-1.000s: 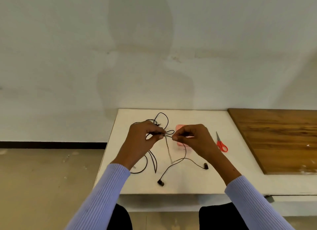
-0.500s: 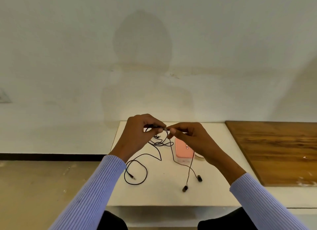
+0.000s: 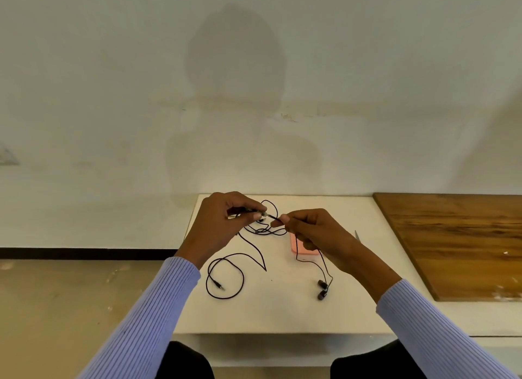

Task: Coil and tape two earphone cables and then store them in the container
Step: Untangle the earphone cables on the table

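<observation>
Step in hand: untangling and starting the coil, no loop formed yet. Left hand and right hand each pinch the black earphone cable above the desk; plug and earbuds trail loose. Pink container lies beneath the right hand. Next: wind slack into even loops.
</observation>
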